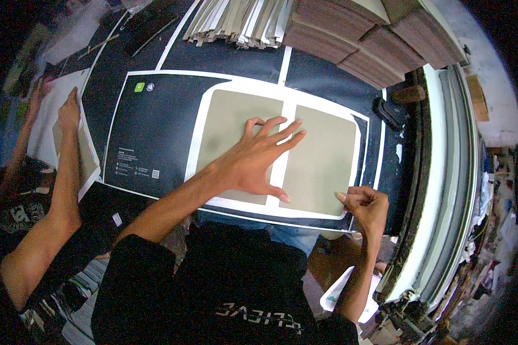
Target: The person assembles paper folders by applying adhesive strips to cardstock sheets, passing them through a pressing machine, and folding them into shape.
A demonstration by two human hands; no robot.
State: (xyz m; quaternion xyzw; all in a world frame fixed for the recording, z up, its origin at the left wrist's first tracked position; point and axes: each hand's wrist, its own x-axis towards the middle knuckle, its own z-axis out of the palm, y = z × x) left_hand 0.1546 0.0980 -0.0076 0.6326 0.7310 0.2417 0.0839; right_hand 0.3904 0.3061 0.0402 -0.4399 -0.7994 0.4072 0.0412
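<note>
Two grey-beige boards (pixel 320 155) with rounded outer corners lie side by side on a white panel (pixel 197 146), a narrow white strip showing between them. Beneath is a large dark printed sheet (pixel 149 126) with a white border. My left hand (pixel 253 161) spreads flat across the gap, its heel on the left board (pixel 236 109) and its fingertips reaching over the right one. At the right board's near corner my right hand (pixel 368 210) is closed in a pinch, thumb on top. Its fingers partly hide that corner.
Left of me, another person's hands (pixel 69 112) hold a white sheet with a board. Paper strips (pixel 239 23) are piled at the back, with stacked brown board blocks (pixel 362 43) at the far right. A black handled object (pixel 389 114) lies near a long roller machine (pixel 443 172).
</note>
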